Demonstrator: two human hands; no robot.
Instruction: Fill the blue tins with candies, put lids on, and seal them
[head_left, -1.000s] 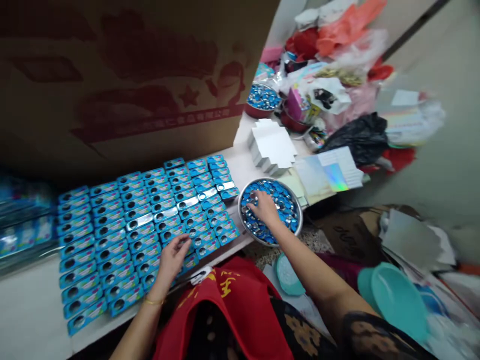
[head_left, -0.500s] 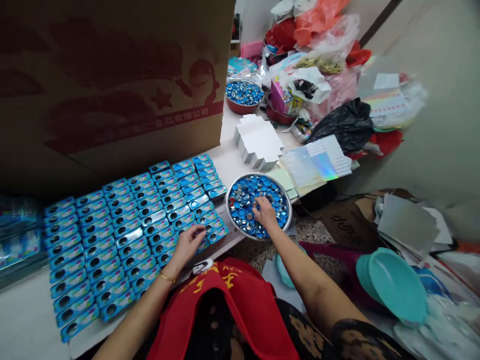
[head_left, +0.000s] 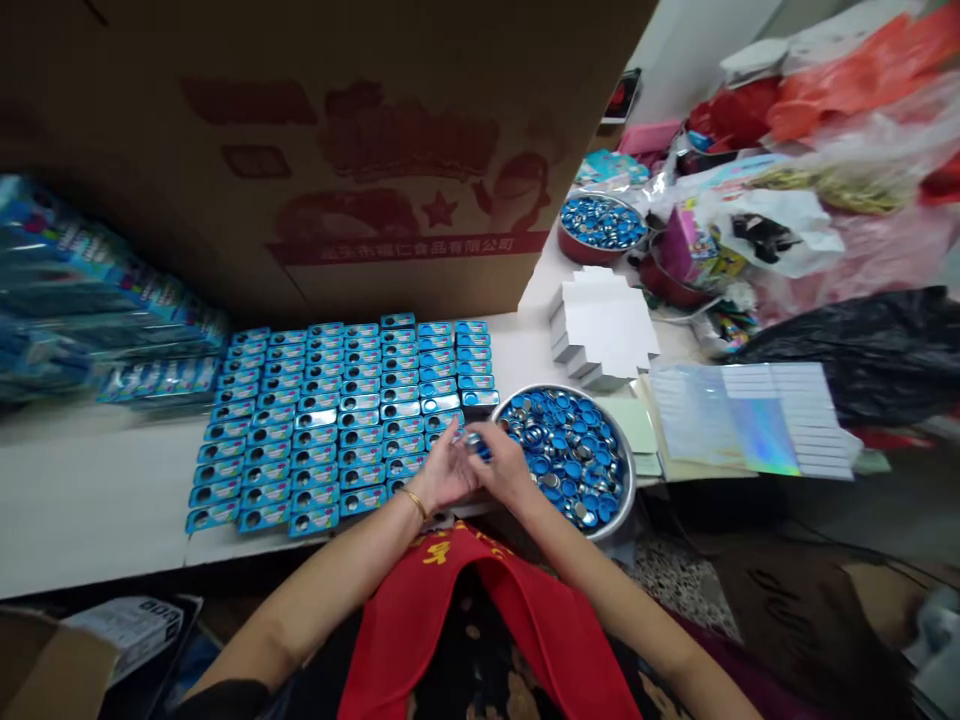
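Observation:
Rows of small blue boxes [head_left: 315, 450], each with a round opening, cover the table in front of the carton. Beside them on the right is a metal bowl [head_left: 628, 490] full of blue and silver round caps [head_left: 574, 450]. My right hand [head_left: 501, 465], at the bowl's left edge, has its fingers closed on some of these caps. Palm up, my left hand [head_left: 448, 470] is just left of it, at the front right of the boxes, its fingers partly curled; whether anything lies in its palm is hard to tell.
A large cardboard carton [head_left: 420, 270] stands behind the boxes. Stacked white card cut-outs [head_left: 606, 320], a red bowl of caps [head_left: 592, 252] and shiny sheets [head_left: 742, 415] lie to the right. Packed blue boxes [head_left: 97, 270] are piled at left.
My right hand has come out of the bowl with caps and moved left beside my left hand. My left hand has turned palm up. The view has swung left.

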